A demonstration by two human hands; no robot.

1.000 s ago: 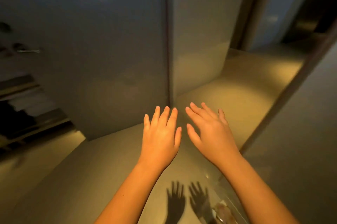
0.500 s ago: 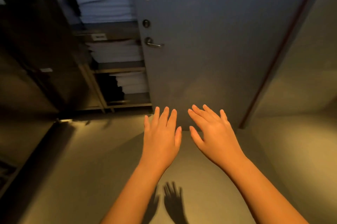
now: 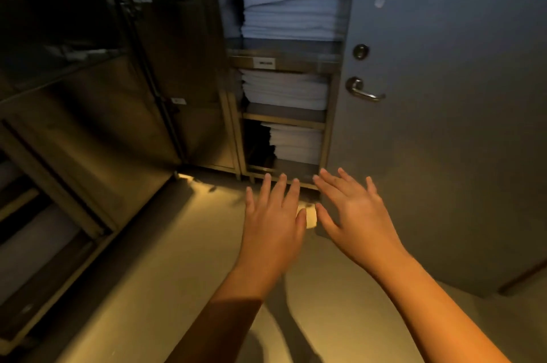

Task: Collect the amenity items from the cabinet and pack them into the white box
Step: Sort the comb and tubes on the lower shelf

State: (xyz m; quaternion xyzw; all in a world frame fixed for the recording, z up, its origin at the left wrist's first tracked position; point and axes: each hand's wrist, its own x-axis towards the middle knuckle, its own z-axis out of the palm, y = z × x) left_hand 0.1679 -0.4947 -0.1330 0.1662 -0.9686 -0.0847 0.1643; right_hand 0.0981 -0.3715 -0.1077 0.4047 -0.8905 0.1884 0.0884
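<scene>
Facing the store shelves with both hands empty

The grey door (image 3: 444, 140) stands open on my right, and the shelf unit (image 3: 284, 117) ahead shows only folded linen (image 3: 291, 10). I see no amenity items and no white box from here; they may be in the dark cabinet (image 3: 97, 90) to the left. My left hand (image 3: 273, 223) and right hand (image 3: 352, 214) hover over the floor (image 3: 177, 259), fingers spread, holding nothing. I'd find the right cabinet before reaching, minding the small pale block (image 3: 310, 217) lying between them.
</scene>
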